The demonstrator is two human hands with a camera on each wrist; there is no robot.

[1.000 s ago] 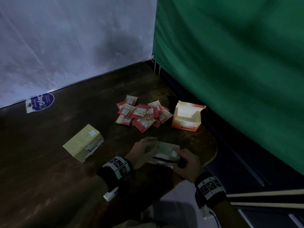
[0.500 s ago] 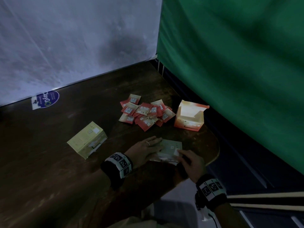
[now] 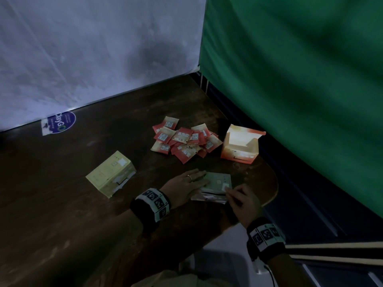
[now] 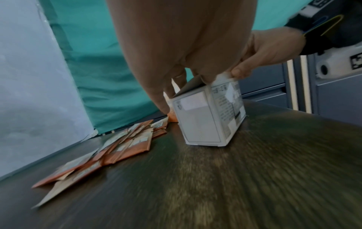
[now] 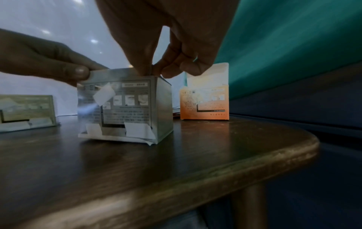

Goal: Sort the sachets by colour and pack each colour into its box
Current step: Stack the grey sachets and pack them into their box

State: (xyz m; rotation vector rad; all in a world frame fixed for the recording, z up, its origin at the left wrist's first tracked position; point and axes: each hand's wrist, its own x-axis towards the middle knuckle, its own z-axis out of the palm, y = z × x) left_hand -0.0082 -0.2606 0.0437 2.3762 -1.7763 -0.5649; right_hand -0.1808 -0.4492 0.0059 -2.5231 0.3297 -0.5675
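Note:
A grey-green box (image 3: 217, 180) stands on the wooden table (image 3: 62, 224) near its front edge. My left hand (image 3: 186, 186) lies over its lid, fingers reaching past the far side and thumb (image 5: 80, 72) against the near top corner. My right hand (image 3: 238, 196) pinches the box's top edge (image 5: 150, 74) between thumb and fingertips. In the left wrist view the grey-green box (image 4: 207, 117) shows a lid flap lifted slightly under my fingers. Several orange sachets (image 3: 184, 141) lie in a pile behind it. An orange box (image 3: 240, 147) stands open to their right.
A pale yellow box (image 3: 112, 172), shut, lies to the left of my hands. A blue round sticker (image 3: 60, 122) sits by the white wall. A green curtain (image 3: 290, 79) hangs along the right, and the table's rounded edge (image 5: 293, 148) is close by.
The grey-green box has gone from being held up in both hands to standing on the table. My left hand has flattened over its lid; my right moved to the near top corner.

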